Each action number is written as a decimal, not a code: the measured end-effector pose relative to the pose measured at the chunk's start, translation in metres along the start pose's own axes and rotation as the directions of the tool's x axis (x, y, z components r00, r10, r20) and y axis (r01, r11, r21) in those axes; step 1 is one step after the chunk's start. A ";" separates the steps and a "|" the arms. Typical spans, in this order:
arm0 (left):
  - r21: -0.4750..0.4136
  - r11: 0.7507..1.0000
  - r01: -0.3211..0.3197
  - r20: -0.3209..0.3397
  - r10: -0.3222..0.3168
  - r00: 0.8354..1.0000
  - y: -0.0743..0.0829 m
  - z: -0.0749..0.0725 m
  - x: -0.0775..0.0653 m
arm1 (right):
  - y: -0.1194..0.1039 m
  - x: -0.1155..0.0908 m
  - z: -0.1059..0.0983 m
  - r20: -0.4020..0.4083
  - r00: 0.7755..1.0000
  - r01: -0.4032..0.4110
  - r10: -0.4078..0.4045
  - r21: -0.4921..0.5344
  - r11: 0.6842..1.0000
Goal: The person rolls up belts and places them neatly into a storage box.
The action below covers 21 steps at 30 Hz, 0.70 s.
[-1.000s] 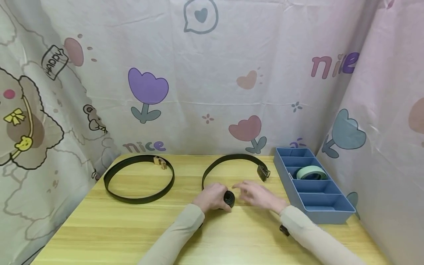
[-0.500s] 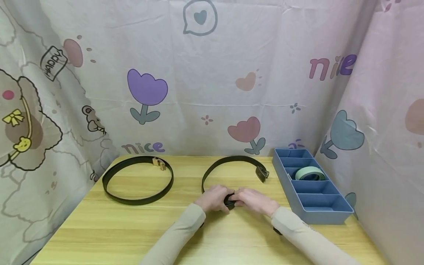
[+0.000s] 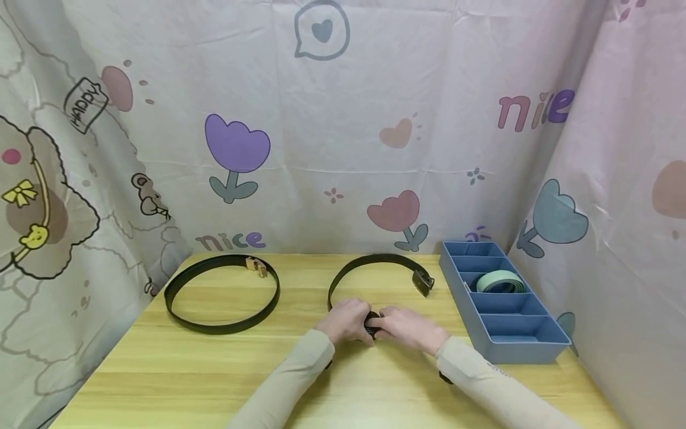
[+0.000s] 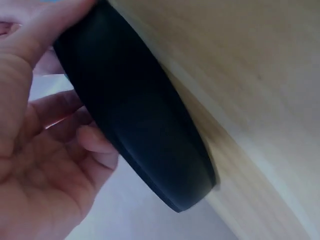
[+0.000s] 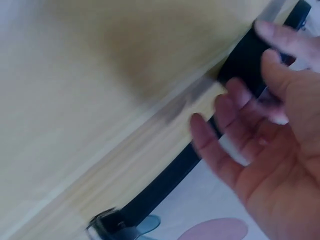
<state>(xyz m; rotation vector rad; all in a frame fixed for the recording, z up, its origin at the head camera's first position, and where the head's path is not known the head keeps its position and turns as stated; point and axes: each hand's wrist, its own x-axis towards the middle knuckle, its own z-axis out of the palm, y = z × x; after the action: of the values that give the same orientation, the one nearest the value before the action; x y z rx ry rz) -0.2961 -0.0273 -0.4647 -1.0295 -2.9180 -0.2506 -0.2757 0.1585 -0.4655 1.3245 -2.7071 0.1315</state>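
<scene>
**Fingers (image 3: 382, 322) of both hands clasp a partly coiled black belt (image 3: 382, 258)**

The left hand (image 3: 345, 322) has its fingers curled round the coil (image 4: 135, 107). From the other side, the right hand (image 3: 411, 328) grips the same coil with its foremost fingers, while the others stand loosely apart. I judge that it is held from two sides so that the turns cannot spring open. The coil stands on the table (image 3: 375, 393), between the hands, and the strap goes behind them in a wide curve, up to a dark buckle (image 3: 423, 283).

At the left, well apart, a second black belt (image 3: 225, 328) with a gold-coloured buckle (image 3: 256, 266) lies in an open loop.

At the right is a blue-grey divided tray (image 3: 527, 353). Its middle compartment (image 3: 471, 278) contains a rolled mint-green belt (image 3: 499, 276); probably the compartment's walls help this roll to stay closed.
</scene>
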 end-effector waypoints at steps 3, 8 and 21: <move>0.017 1.000 0.007 -0.031 -0.007 0.999 0.001 0.002 0.000 | -0.002 0.000 0.001 0.022 0.999 -0.033 0.032 0.028 0.999; -0.014 0.998 -0.054 -0.012 0.054 0.998 -0.002 0.003 -0.003 | 0.002 0.000 0.002 0.037 0.998 -0.056 0.053 0.092 0.994; -0.096 0.993 -0.072 0.029 0.075 0.997 -0.007 -0.003 -0.001 | 0.003 -0.002 -0.004 0.048 0.999 -0.019 0.016 0.072 0.997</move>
<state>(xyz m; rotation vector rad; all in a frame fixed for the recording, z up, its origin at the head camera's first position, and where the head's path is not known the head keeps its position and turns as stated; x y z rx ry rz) -0.2995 -0.0338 -0.4629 -1.1618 -2.9151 -0.3759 -0.2767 0.1628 -0.4617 1.3395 -2.7785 0.2043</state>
